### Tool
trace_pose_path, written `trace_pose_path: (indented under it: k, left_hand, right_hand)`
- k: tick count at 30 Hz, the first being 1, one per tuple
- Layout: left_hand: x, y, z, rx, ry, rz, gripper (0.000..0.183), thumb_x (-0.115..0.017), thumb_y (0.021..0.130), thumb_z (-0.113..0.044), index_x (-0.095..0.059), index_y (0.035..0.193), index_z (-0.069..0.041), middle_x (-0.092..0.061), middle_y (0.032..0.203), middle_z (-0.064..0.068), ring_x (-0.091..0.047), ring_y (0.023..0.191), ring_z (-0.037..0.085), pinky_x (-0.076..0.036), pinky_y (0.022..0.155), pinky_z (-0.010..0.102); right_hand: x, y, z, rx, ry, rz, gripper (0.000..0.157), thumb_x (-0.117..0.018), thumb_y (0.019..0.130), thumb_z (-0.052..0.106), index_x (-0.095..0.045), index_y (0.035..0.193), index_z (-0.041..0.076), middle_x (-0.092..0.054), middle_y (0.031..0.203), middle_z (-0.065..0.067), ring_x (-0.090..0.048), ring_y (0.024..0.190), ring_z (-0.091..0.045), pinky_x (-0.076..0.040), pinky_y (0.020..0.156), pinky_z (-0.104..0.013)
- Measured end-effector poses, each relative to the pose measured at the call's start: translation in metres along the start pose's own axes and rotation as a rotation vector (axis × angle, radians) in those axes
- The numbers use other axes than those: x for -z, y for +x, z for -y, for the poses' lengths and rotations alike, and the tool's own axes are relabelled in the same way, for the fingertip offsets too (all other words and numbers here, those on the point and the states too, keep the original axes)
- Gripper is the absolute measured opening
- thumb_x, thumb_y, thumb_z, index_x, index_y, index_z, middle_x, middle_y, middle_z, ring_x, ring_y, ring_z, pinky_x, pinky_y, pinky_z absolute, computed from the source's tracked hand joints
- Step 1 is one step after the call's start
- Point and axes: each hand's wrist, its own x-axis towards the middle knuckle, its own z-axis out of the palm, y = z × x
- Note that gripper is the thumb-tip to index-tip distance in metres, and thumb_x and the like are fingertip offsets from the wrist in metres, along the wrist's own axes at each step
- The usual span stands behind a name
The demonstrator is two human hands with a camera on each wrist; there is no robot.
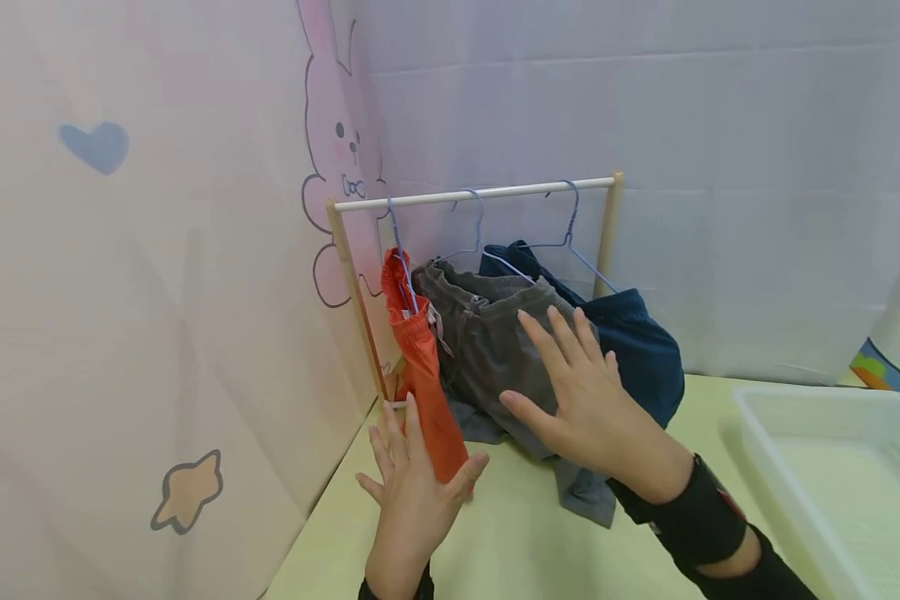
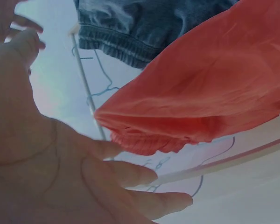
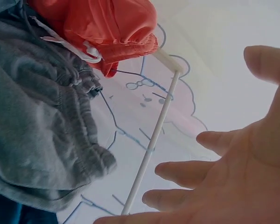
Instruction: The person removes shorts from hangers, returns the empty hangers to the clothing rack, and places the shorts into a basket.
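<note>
Three garments hang from blue wire hangers on a small rack with a white rod (image 1: pixel 487 192). Orange-red pants (image 1: pixel 423 367) hang at the left, grey pants (image 1: pixel 487 350) with a drawstring in the middle, and dark blue pants (image 1: pixel 645 342) at the right. My left hand (image 1: pixel 414 500), fingers spread, is in front of the orange-red pants and holds nothing. With fingers spread too, my right hand (image 1: pixel 588 408) is raised before the grey pants, overlapping them in the head view. In the right wrist view its palm (image 3: pixel 252 172) is bare.
A white plastic basket (image 1: pixel 795 500) stands on the pale yellow table (image 1: pixel 525 542) at the right. A printed curtain (image 1: pixel 180 333) rises along the left side, and another white curtain (image 1: pixel 757 208) lies behind the rack. The rack's wooden post (image 1: pixel 609 233) stands at its right end.
</note>
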Motion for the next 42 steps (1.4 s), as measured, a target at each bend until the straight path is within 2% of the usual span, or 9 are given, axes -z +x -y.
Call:
trace_pose_path:
  k: [4, 10, 17, 20, 24, 28, 30, 35, 42]
  left_hand:
    - [-0.008, 0.012, 0.001, -0.025, -0.081, -0.044, 0.131, -0.073, 0.073, -0.080, 0.005, 0.167, -0.034, 0.008, 0.174, 0.009, 0.008, 0.156, 0.050, 0.003, 0.099, 0.091]
    - [-0.023, 0.030, 0.000, -0.046, -0.200, -0.102, 0.135, -0.085, 0.073, -0.065, 0.003, 0.168, -0.026, 0.006, 0.174, 0.010, 0.006, 0.155, 0.050, 0.001, 0.104, 0.088]
    - [-0.042, 0.039, -0.010, -0.039, -0.306, -0.189, 0.128, -0.084, 0.081, -0.053, 0.005, 0.167, -0.023, 0.003, 0.174, 0.009, 0.006, 0.156, 0.048, -0.003, 0.104, 0.089]
    - [-0.050, 0.046, -0.014, -0.011, -0.376, -0.234, 0.119, -0.082, 0.085, -0.046, 0.001, 0.168, -0.022, -0.002, 0.174, 0.010, 0.001, 0.155, 0.051, -0.005, 0.103, 0.089]
    - [-0.060, 0.055, -0.017, -0.009, -0.430, -0.315, 0.112, -0.082, 0.088, -0.031, -0.005, 0.168, -0.018, -0.009, 0.173, 0.014, -0.011, 0.152, 0.053, -0.012, 0.110, 0.082]
    - [-0.071, 0.063, -0.019, -0.044, -0.441, -0.417, 0.100, -0.077, 0.093, -0.019, -0.011, 0.167, -0.010, -0.019, 0.169, 0.021, -0.025, 0.147, 0.054, -0.022, 0.114, 0.074]
    - [-0.075, 0.066, -0.020, -0.065, -0.456, -0.445, 0.093, -0.072, 0.095, -0.012, -0.014, 0.166, -0.009, -0.026, 0.168, 0.019, -0.032, 0.147, 0.050, -0.029, 0.115, 0.069]
    - [-0.079, 0.067, -0.020, -0.094, -0.511, -0.429, 0.082, -0.060, 0.098, 0.001, -0.017, 0.167, -0.013, -0.035, 0.165, 0.009, -0.044, 0.145, 0.035, -0.042, 0.112, 0.057]
    - [-0.079, 0.075, -0.015, -0.084, -0.465, -0.436, 0.086, -0.057, 0.094, 0.013, -0.018, 0.166, -0.011, -0.051, 0.155, 0.012, -0.058, 0.131, 0.032, -0.050, 0.104, 0.050]
  right_hand:
    - [-0.002, 0.022, 0.008, 0.047, -0.016, -0.033, 0.093, -0.059, 0.097, 0.062, -0.011, 0.168, 0.026, -0.006, 0.173, -0.015, -0.001, 0.158, -0.045, -0.017, 0.112, -0.080]
    - [-0.008, 0.059, 0.022, 0.105, 0.019, -0.048, 0.092, -0.061, 0.098, 0.055, -0.012, 0.168, 0.020, -0.009, 0.172, -0.019, -0.005, 0.157, -0.047, -0.016, 0.116, -0.074]
    - [-0.021, 0.105, 0.037, 0.056, 0.091, 0.022, 0.093, -0.056, 0.101, 0.053, -0.006, 0.168, 0.013, -0.007, 0.171, -0.023, -0.007, 0.157, -0.048, -0.019, 0.118, -0.070]
    - [-0.031, 0.127, 0.044, 0.018, 0.135, 0.045, 0.092, -0.054, 0.102, 0.051, -0.004, 0.167, 0.008, -0.009, 0.171, -0.024, -0.017, 0.154, -0.049, -0.023, 0.117, -0.069]
    - [-0.049, 0.154, 0.052, -0.036, 0.165, 0.043, 0.086, -0.049, 0.104, 0.046, -0.009, 0.165, 0.001, -0.027, 0.163, -0.029, -0.040, 0.144, -0.050, -0.035, 0.115, -0.064]
    - [-0.069, 0.173, 0.056, -0.088, 0.167, 0.025, 0.069, -0.047, 0.105, 0.041, -0.032, 0.153, -0.006, -0.057, 0.136, -0.029, -0.063, 0.118, -0.043, -0.052, 0.102, -0.054]
    - [-0.079, 0.179, 0.057, -0.111, 0.169, 0.030, 0.058, -0.047, 0.105, 0.041, -0.042, 0.141, -0.005, -0.064, 0.117, -0.025, -0.069, 0.100, -0.038, -0.058, 0.087, -0.049]
    - [-0.095, 0.188, 0.058, -0.146, 0.214, 0.077, 0.035, -0.044, 0.107, 0.031, -0.048, 0.123, 0.000, -0.060, 0.089, -0.015, -0.064, 0.068, -0.027, -0.053, 0.056, -0.036]
    - [-0.106, 0.195, 0.063, -0.092, 0.242, 0.068, 0.021, -0.043, 0.107, 0.017, -0.047, 0.118, 0.000, -0.056, 0.080, -0.013, -0.062, 0.059, -0.025, -0.050, 0.048, -0.031]
